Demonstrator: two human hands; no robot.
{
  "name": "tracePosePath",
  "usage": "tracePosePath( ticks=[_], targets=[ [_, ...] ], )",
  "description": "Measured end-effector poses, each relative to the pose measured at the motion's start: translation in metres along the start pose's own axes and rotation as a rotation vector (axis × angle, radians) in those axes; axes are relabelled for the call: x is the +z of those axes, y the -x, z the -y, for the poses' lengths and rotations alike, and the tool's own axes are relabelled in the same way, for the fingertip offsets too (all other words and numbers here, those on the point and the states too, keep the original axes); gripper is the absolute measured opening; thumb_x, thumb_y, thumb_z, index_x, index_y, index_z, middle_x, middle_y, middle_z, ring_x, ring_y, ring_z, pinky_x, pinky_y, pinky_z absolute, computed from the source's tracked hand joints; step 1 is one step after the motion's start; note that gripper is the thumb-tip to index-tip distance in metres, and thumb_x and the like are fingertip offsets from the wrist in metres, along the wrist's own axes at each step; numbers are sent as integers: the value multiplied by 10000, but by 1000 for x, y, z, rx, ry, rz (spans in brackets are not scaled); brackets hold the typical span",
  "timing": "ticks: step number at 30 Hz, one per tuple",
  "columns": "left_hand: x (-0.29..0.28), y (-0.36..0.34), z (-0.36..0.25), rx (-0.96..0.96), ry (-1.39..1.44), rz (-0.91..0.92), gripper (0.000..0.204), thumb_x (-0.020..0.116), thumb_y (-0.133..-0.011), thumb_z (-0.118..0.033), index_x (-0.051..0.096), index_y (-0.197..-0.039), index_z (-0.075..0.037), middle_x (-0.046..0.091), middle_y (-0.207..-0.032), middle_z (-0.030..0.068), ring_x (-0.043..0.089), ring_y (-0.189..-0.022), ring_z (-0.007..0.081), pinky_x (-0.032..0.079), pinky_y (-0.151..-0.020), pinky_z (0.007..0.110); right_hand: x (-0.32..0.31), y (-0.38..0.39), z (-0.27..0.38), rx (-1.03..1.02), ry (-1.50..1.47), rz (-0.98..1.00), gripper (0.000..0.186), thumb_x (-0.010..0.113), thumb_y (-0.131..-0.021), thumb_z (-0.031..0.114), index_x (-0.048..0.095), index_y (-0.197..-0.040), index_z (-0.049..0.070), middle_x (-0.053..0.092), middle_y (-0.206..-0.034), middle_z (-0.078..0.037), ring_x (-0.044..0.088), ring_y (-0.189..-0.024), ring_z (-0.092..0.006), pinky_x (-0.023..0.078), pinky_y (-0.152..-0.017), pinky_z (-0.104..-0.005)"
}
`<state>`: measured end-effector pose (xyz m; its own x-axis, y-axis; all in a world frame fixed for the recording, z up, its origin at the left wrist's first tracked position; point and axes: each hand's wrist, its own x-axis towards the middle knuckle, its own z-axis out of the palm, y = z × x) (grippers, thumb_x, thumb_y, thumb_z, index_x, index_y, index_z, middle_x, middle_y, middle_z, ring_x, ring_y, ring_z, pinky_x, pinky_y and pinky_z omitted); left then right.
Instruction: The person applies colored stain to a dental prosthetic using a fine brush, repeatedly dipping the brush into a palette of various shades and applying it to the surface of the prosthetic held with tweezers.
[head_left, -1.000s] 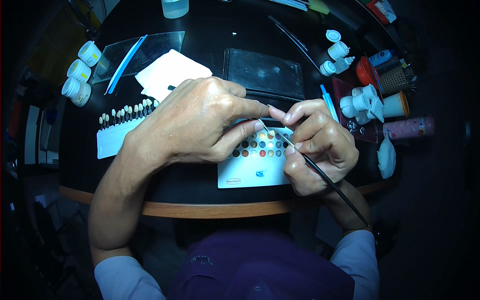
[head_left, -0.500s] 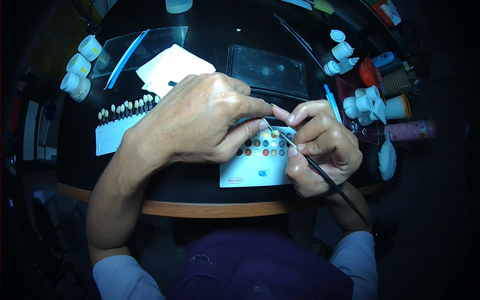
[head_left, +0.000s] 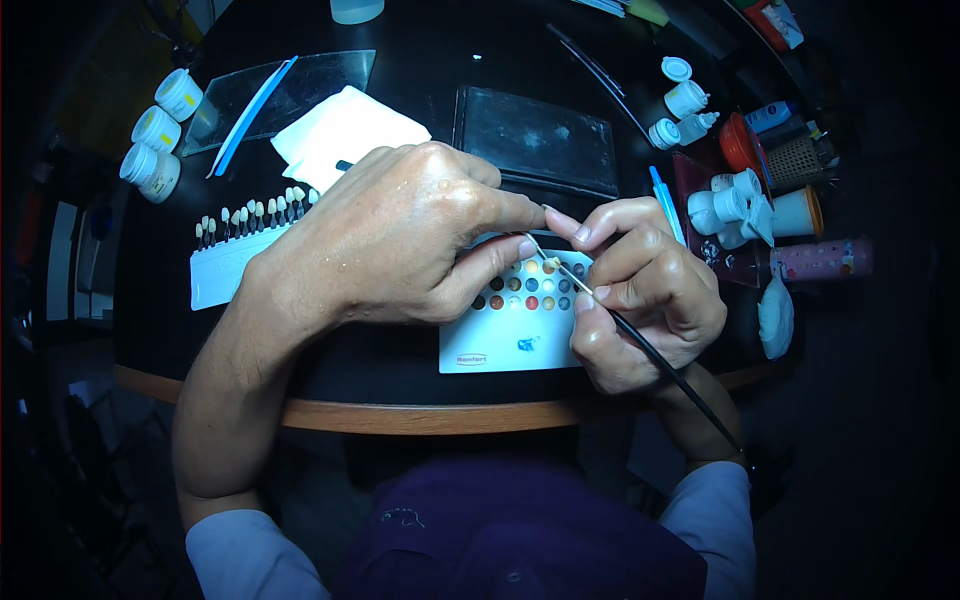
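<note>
My left hand (head_left: 410,225) is closed over the work, thumb and forefinger pinching a thin stick. At its end sits a small cream tooth-shaped piece (head_left: 551,265); how it is fixed is too small to tell. My right hand (head_left: 655,290) grips a fine brush with a black handle (head_left: 665,365), its tip at the tooth-shaped piece. Fingers of both hands meet just above. Beneath them lies a white colour palette card (head_left: 510,340) with rows of round coloured wells and a blue smear, partly covered by my hands.
A tooth shade guide (head_left: 235,265) and folded white tissue (head_left: 350,130) lie left. Behind are a glass plate (head_left: 320,85), a dark flat case (head_left: 540,140) and several white jars (head_left: 157,130). More jars, a red bowl (head_left: 738,142) and a pink tube (head_left: 825,260) crowd the right.
Both hands, the brush and the tooth-shaped piece hold almost the same place. The whole view has shifted very slightly.
</note>
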<state>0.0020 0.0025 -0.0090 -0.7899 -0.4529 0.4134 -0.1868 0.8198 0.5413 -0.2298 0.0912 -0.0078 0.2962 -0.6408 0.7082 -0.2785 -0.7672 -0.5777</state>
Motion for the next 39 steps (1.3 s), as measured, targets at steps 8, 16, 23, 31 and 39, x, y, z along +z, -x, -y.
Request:
tracePosePath(
  ticks=[8, 16, 23, 31, 39],
  targets=[
    [0, 0, 0, -14, -6, 10, 266, 775, -919, -136, 837, -1173, -88, 673, -676, 99, 632, -581, 239, 466, -563, 374, 0, 0, 0, -3, -2, -1, 212, 699, -649, -98, 572, -759, 32, 639, -748, -90, 709, -904, -312, 647, -853, -453],
    [2, -4, -1, 14, 24, -24, 265, 764, -942, -119, 833, -1198, -96, 634, -664, 85, 579, -573, 211, 430, -560, 374, -5, 0, 2, -47, -37, -31, 201, 723, -695, -67, 578, -785, 38, 632, -760, -85, 698, -910, -314, 646, -849, -456],
    [3, -6, -2, 49, 90, -85, 297, 781, -940, -88, 820, -1234, -93, 579, -699, 54, 532, -604, 171, 404, -552, 347, -7, 2, 4, -90, 6, -55, 214, 757, -733, -47, 577, -812, 39, 626, -770, -90, 681, -916, -301, 656, -881, -480],
    [2, -7, -4, 58, 82, -97, 316, 797, -922, -74, 818, -1237, -89, 565, -725, 47, 524, -615, 162, 411, -554, 341, -8, -2, 8, -95, 19, -41, 220, 740, -717, -75, 581, -824, 33, 638, -785, -94, 677, -922, -300, 662, -924, -505],
    [2, -8, -5, 51, 97, -102, 320, 798, -908, -49, 822, -1226, -77, 577, -736, 53, 535, -626, 160, 416, -557, 335, -5, 1, 3, -108, -32, -93, 224, 708, -706, -101, 577, -829, 33, 637, -787, -92, 675, -917, -297, 666, -939, -536]
  ],
)
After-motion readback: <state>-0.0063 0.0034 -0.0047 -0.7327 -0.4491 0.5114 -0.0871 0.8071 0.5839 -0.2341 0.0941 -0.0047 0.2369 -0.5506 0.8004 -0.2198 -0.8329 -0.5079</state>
